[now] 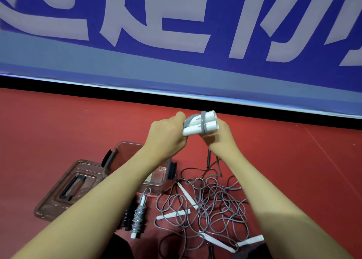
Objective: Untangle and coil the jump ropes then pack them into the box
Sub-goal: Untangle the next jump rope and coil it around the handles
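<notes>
Head view shows us our left hand (166, 130) and right hand (219, 135), each grip closed on the coiled jump rope (199, 124) with white handles, raised above the red floor (58, 125). Below, the open box (156, 178) stands beside tangled ropes (211, 202).

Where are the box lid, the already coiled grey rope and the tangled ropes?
box lid (67, 188), head view, on its handle.
coiled grey rope (138, 217), head view, mid-coil.
tangled ropes (213, 202), head view, centre.
</notes>
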The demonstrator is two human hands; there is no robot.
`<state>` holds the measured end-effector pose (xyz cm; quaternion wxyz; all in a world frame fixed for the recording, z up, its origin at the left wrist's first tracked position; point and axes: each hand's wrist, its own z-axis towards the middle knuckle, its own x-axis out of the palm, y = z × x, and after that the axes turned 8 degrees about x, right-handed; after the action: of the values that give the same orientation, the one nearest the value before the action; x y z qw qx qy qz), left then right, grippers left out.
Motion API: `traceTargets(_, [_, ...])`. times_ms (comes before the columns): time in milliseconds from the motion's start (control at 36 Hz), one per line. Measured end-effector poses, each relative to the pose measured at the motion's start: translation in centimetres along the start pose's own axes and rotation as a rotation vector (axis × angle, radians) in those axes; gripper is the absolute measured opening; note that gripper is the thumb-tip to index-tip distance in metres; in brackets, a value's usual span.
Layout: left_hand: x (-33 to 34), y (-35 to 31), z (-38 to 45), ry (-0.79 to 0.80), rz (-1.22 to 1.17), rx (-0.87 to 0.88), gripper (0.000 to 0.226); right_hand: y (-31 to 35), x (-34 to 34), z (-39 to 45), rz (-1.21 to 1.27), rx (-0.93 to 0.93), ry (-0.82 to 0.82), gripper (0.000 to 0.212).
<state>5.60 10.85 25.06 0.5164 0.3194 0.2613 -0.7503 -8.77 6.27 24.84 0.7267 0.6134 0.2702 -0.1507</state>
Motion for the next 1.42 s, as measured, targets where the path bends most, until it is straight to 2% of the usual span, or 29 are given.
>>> traceTargets(28, [-0.2, -0.3, 0.3, 0.027, 0.004, -0.062, 0.012, 0.2, 0.1, -0.2, 0.03, -0.009, 0.003, 0.019])
traceTargets(83, [-0.6, -0.8, 0.6, 0.201, -0.009, -0.236, 0.014, 0.2, 0.4, -0.3, 0.05, -0.007, 0.027, 0.011])
traceTargets(111, [-0.6, -0.9, 0.7, 0.24, -0.01, -0.286, 0.015, 0.1, 0.6, -0.3, 0.038, -0.009, 0.037, 0.014])
traceTargets(194, [-0.3, -0.6, 0.7, 0.252, -0.003, -0.375, 0.015, 0.3, 1.0, -0.6, -0.012, -0.013, 0.084, 0.027])
traceTargets(333, [0.1, 1.0, 0.3, 0.279, 0.012, -0.527, 0.008, 0.6, 1.2, -1.3, -0.163, -0.067, 0.235, 0.022])
traceTargets(417, [0.5, 1.7, -0.2, 0.331, 0.065, -0.539, 0.008, 1.0, 1.1, -1.5, -0.237, -0.137, 0.243, 0.021])
traceTargets(556, [0.8, 2.1, -0.7, 0.442, 0.182, -0.475, 0.015, 1.7, 0.1, -1.9, -0.38, -0.319, 0.163, 0.018])
traceTargets(667, [0.9, 1.9, -0.8, 0.602, 0.251, -0.307, 0.018, 2.1, -0.4, -1.9, -0.371, -0.442, 0.007, 0.005])
traceTargets(722, [0.9, 1.7, -0.8, 0.648, 0.269, -0.213, 0.019, 2.3, -0.5, -1.8, -0.353, -0.425, -0.025, 0.007])
traceTargets(833, [0.9, 1.6, -0.8, 0.673, 0.293, 0.001, 0.016, 1.9, -0.4, -1.2, -0.213, -0.235, -0.052, 0.022])
traceTargets(944, [1.0, 1.9, -0.9, 0.634, 0.285, 0.103, 0.012, 0.8, -0.4, 0.0, -0.121, -0.052, -0.091, 0.028])
traceTargets(1056, [1.6, 2.7, -1.2, 0.383, 0.158, 0.249, 0.007, -0.2, -0.8, 0.6, -0.1, 0.02, -0.052, 0.036])
traceTargets(1111, [1.4, 2.7, -1.1, 0.258, 0.094, 0.323, 0.01, -0.5, -1.0, 0.6, -0.087, 0.031, -0.018, 0.033])
traceTargets(1194, [1.2, 2.7, -0.9, 0.156, 0.056, 0.403, 0.013, -0.2, -1.0, 0.3, -0.064, 0.027, 0.018, 0.026])
traceTargets(1250, [0.9, 2.5, -0.8, 0.091, 0.075, 0.395, 0.008, 0.1, -1.1, 0.1, -0.055, -0.003, 0.029, 0.022])
traceTargets(1333, [0.6, 2.0, -1.0, 0.046, 0.002, 0.286, 0.008, 0.1, -1.0, 0.0, -0.096, -0.026, 0.078, 0.024])
traceTargets(1417, [0.6, 1.4, -1.0, 0.077, -0.062, 0.124, 0.005, -0.1, -0.5, 0.0, -0.182, -0.087, 0.068, 0.028])
